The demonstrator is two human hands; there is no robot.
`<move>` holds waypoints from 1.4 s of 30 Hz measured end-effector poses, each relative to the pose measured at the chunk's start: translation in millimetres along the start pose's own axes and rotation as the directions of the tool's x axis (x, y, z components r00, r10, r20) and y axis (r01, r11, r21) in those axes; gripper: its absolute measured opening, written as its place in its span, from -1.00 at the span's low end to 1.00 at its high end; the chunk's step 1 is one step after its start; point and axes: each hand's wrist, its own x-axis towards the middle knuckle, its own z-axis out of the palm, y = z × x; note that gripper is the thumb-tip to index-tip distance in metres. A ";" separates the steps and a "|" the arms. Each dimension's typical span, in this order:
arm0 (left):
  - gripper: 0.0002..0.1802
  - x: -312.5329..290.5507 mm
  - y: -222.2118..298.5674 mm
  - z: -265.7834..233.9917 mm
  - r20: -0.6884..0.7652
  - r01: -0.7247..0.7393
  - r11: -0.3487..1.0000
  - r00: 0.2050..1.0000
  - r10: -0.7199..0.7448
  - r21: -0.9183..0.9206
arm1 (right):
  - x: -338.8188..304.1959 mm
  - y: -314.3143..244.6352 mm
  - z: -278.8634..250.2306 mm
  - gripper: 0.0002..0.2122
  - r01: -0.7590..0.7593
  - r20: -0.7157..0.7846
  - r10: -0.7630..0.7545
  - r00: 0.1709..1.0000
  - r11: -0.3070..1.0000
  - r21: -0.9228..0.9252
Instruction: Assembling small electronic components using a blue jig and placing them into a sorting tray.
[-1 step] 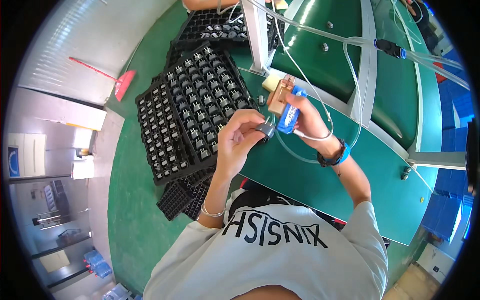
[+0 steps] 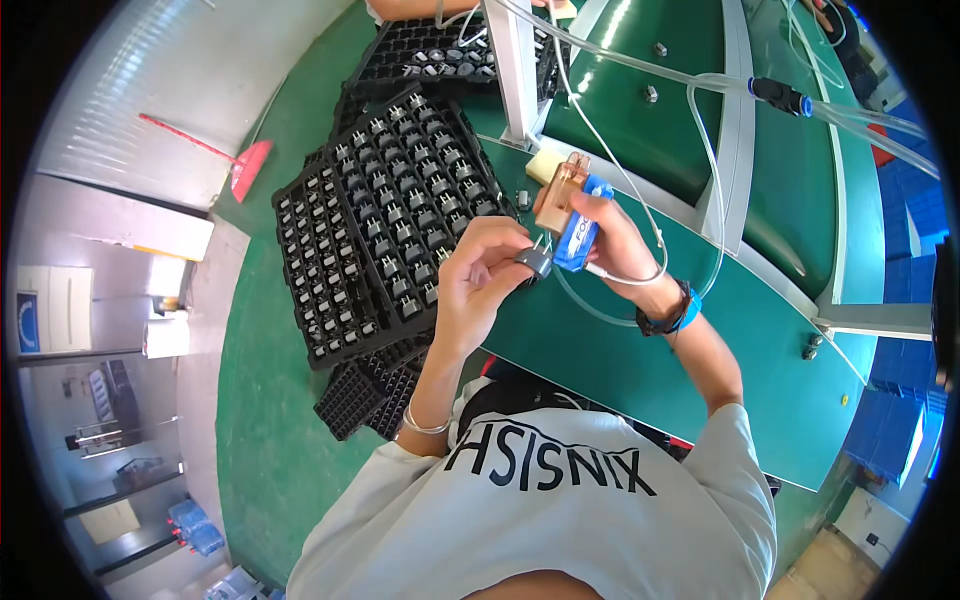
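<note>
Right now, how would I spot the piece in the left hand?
Find the big black tray of pronged pieces. Right of it, the left hand pinches a small grey piece. Unlike those in the tray, only this one is held.

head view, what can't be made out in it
All in the head view:
- Dark pronged part: one end hidden by the left hand
- Right hand: some fingers hidden behind the blue-and-brown tool
- Lower black trays: partly covered by the filled trays
- Co-worker's arm: cut off by the top edge
- Metal pieces: too small to identify

White lettered shirt (image 2: 560, 520), silver bangle (image 2: 426, 430), blue-black wristband (image 2: 688, 308)
</note>
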 end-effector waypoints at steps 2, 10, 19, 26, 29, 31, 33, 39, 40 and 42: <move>-0.70 -0.8 -3.0 0.7 0.049 -0.023 1.000 0.999 0.022 0.021 | -6.4 4.6 0.5 -0.58 -0.036 -0.008 0.037 0.999 0.999 0.016; -0.59 -22.8 -4.8 10.5 -0.070 -0.107 0.991 0.991 0.112 0.076 | -25.9 18.5 20.0 -0.58 0.063 -0.031 -0.063 0.998 0.998 -0.026; -0.80 -28.2 13.2 -60.0 -0.144 0.149 0.502 0.988 -0.049 0.852 | 35.1 18.5 -87.4 -0.69 0.265 -0.110 -0.539 0.835 0.570 -0.778; -0.77 -28.9 14.3 -63.8 -0.025 0.058 0.223 0.989 -0.146 0.973 | 41.3 14.8 -64.9 -0.63 0.137 -0.019 -0.580 0.814 0.225 -0.965; -0.74 -24.2 17.8 -62.1 0.046 0.013 0.285 0.979 -0.198 0.958 | 40.2 15.3 -69.3 -0.60 0.090 -0.048 -0.547 0.836 0.222 -0.971; -0.75 -24.2 16.4 -59.1 0.004 0.057 0.264 0.974 -0.226 0.963 | 38.5 17.0 -70.1 -0.54 0.196 0.006 -0.553 0.833 0.285 -0.938; -0.77 -23.1 14.8 -64.1 -0.017 0.102 0.297 0.961 -0.276 0.949 | 37.7 19.0 -70.2 -0.50 0.202 0.010 -0.556 0.831 0.285 -0.937; -0.81 -25.9 4.8 -68.2 -0.106 0.234 0.422 0.946 -0.305 0.876 | 39.6 20.1 -74.0 -0.45 0.226 0.040 -0.587 0.808 0.246 -0.943; -0.81 -26.9 4.5 -67.9 -0.113 0.230 0.420 0.952 -0.285 0.878 | 40.2 19.8 -72.3 -0.47 0.223 0.044 -0.602 0.797 0.225 -0.948; -0.82 -25.0 4.1 -62.0 -0.132 0.226 0.427 0.962 -0.240 0.876 | 41.8 20.6 -72.1 -0.48 0.183 0.020 -0.607 0.795 0.208 -0.961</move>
